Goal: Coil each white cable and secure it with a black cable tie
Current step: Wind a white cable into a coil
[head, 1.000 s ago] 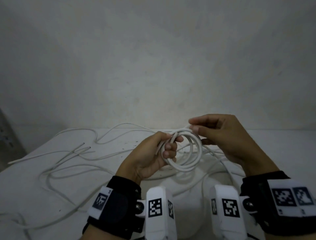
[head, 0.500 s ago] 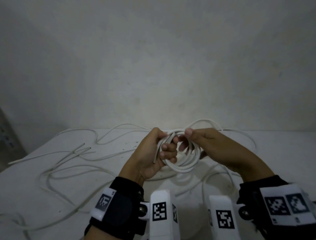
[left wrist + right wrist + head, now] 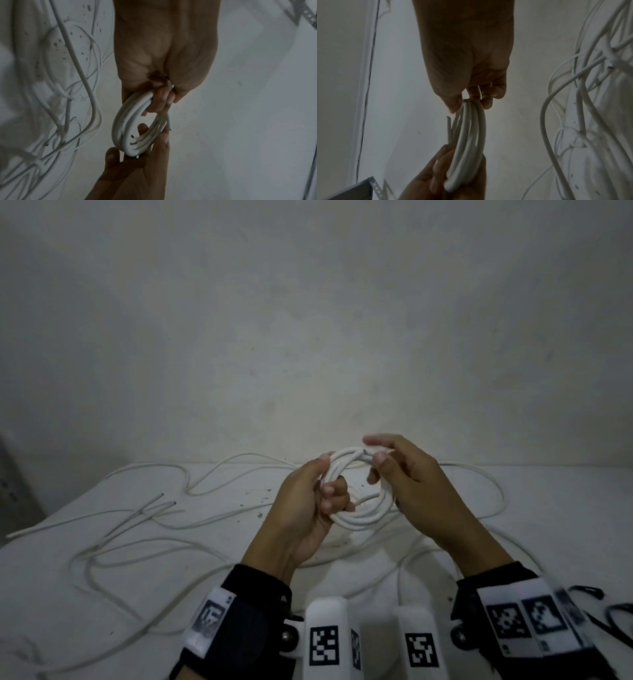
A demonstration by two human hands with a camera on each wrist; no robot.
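A white cable coil (image 3: 359,520) of several loops hangs in the air above the white table (image 3: 102,611). My left hand (image 3: 329,491) grips its left side, fingers curled through the ring. My right hand (image 3: 380,470) pinches the coil's top right, where the cut cable end (image 3: 364,453) lies along the loops. In the left wrist view my left hand (image 3: 163,98) clasps the coil (image 3: 130,121) from above. In the right wrist view my right hand (image 3: 471,100) pinches the coil (image 3: 469,135) while the stub end (image 3: 448,127) sticks out beside it.
Several loose white cables (image 3: 144,546) sprawl over the table's left and middle, and one (image 3: 493,494) curves at the right. Black cable ties (image 3: 613,611) lie at the near right edge. A plain wall stands behind the table.
The free loop that arched behind my right hand has been wound in, and the cable end now lies on the coil. My right hand shifted to the coil's top right.
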